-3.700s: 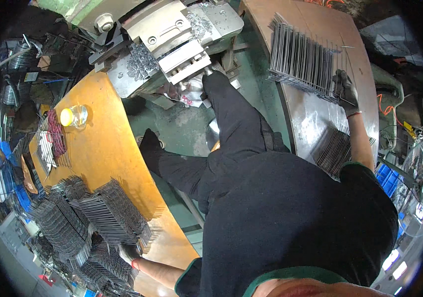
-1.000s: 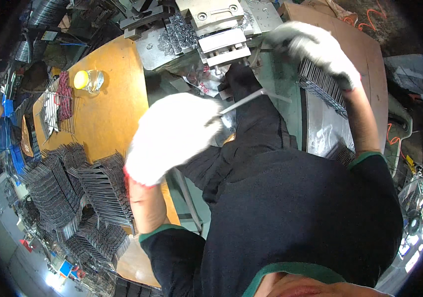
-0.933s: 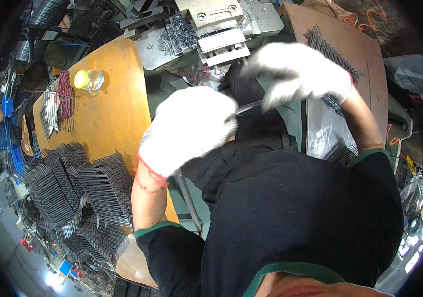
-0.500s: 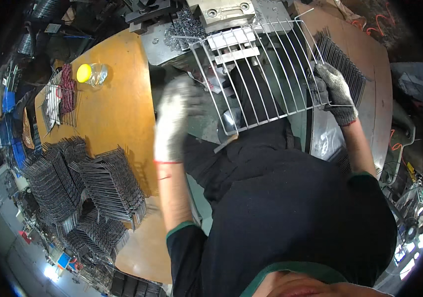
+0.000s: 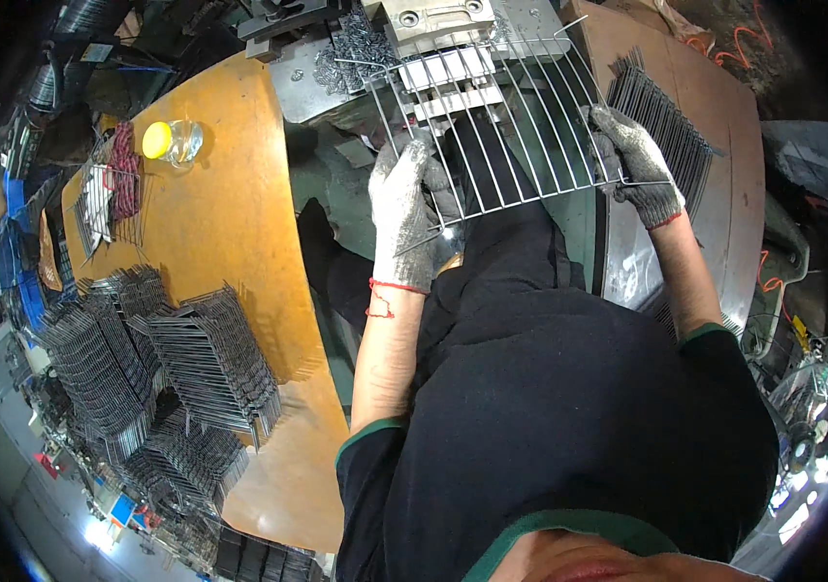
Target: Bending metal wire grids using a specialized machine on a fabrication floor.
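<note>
Between my two gloved hands hangs a wire rack (image 5: 510, 144) of thin parallel metal rods, its corner wires sticking out. My left hand (image 5: 408, 189), in a white and grey knit glove, closes round the rack's left side. On the opposite side, my right hand (image 5: 632, 163) grips the frame in a matching glove. Just beyond the rack's far edge is a metal machine block (image 5: 436, 21) with bolt holes; the rods partly cover its lower pale plate (image 5: 446, 70).
Stacks of wire racks (image 5: 206, 359) stand on the wooden table (image 5: 239, 194) at left, near a yellow-capped clear jar (image 5: 174, 142). More racks (image 5: 664, 121) lean on the right-hand table (image 5: 729, 165). Small metal pieces (image 5: 360, 47) are heaped beside the machine block.
My left hand has come in from the left and taken hold of the rack's left side. The rack has shifted slightly up and left, with my right hand still on it.
</note>
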